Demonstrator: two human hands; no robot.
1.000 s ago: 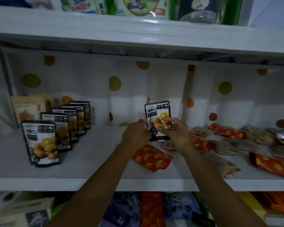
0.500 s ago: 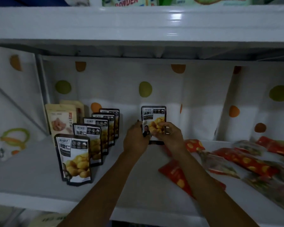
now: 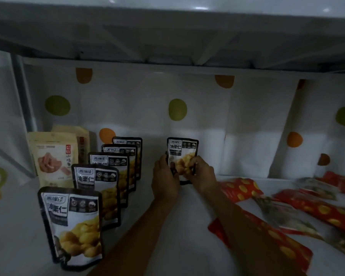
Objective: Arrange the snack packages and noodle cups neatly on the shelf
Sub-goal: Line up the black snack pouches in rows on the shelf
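Observation:
Both my hands hold one black-and-white chestnut pouch (image 3: 182,150) upright near the back of the white shelf (image 3: 167,226). My left hand (image 3: 164,179) grips its left edge and my right hand (image 3: 200,173) pinches its lower right side. To the left, several identical chestnut pouches (image 3: 74,226) stand in a diagonal row running toward the back wall. Red snack packets with yellow spots (image 3: 267,240) lie flat and scattered on the right half of the shelf. No noodle cups are in view.
Beige pouches (image 3: 52,158) stand at the back left against the dotted wall paper (image 3: 177,109). The upper shelf board (image 3: 167,32) hangs low overhead. Bare shelf surface lies between the standing row and my arms.
My hands carried the chestnut pouch deeper into the shelf and lowered it toward the surface, right of the row. The camera moved closer and further left.

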